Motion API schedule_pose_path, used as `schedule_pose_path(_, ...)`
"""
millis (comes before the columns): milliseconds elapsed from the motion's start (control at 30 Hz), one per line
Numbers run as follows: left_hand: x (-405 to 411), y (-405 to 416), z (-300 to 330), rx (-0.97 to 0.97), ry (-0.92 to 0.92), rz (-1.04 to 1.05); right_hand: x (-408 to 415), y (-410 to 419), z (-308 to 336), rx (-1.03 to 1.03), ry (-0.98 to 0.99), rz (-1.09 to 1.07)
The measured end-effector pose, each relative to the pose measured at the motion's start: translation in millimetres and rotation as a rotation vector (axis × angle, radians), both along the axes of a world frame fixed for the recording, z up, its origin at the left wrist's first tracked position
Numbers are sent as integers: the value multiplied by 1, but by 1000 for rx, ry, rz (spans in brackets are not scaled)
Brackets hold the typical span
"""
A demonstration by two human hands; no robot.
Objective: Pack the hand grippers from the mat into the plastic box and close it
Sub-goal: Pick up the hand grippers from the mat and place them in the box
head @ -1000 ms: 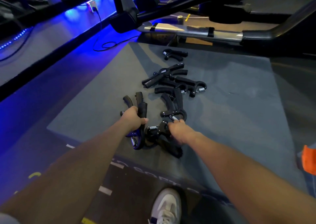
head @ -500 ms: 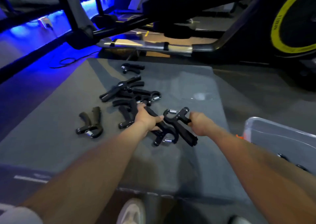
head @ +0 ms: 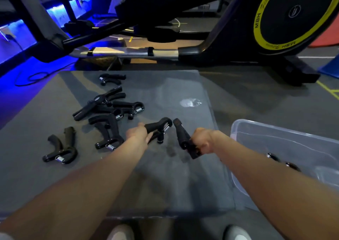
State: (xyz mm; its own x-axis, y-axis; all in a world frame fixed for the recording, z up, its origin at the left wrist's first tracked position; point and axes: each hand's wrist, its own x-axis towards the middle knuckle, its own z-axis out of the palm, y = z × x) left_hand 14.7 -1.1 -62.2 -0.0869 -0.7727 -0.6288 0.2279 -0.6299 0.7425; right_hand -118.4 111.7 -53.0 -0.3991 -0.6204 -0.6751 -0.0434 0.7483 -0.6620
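Observation:
Several black hand grippers (head: 108, 104) with metal springs lie on the grey mat (head: 165, 175), mostly at its left and middle. My left hand (head: 137, 134) is shut on one hand gripper (head: 159, 127), lifted above the mat's middle. My right hand (head: 203, 139) holds another hand gripper (head: 183, 139) just left of the clear plastic box (head: 275, 129). The box stands open at the mat's right edge, with two dark grippers (head: 283, 161) lying inside it. No lid shows.
A single gripper (head: 61, 146) lies at the mat's left and another (head: 111, 78) at its far edge. An exercise machine with a yellow-ringed flywheel (head: 289, 16) stands behind the mat. My two shoes (head: 121, 232) are at the near edge. Blue lighting glows at left.
Both hands have lifted a gripper each off the pile and moved right toward the box. The view has swung right, bringing the box further into sight.

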Motion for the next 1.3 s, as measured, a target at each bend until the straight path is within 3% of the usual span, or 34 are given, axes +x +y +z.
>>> schedule_pose_path(100,-5,11,9,60,63,-111,8,-11,-6,-66,-76,-92)
schedule_pose_path(233,-10,26,12,175,63,-397,15,-13,-10,-33,6,-39)
schedule_pose_path(367,-8,32,8,183,-57,-679,18,-14,-17,-9,32,-6)
schedule_pose_path(567,-2,22,1,250,45,-658,22,-17,-23,32,80,53)
schedule_pose_path(800,-4,31,3,120,52,-737,16,-14,-26,-15,-21,-64)
schedule_pose_path(900,-3,29,11,46,107,-714,8,-13,-20,-126,-157,-197)
schedule_pose_path(1100,-7,29,30,10,453,-628,-2,-6,14,-363,-559,-324)
schedule_pose_path(1233,-13,29,37,30,518,-668,-11,0,26,-465,-537,-349)
schedule_pose_path(1300,-17,29,37,20,415,-757,-17,4,28,-479,-490,-371)
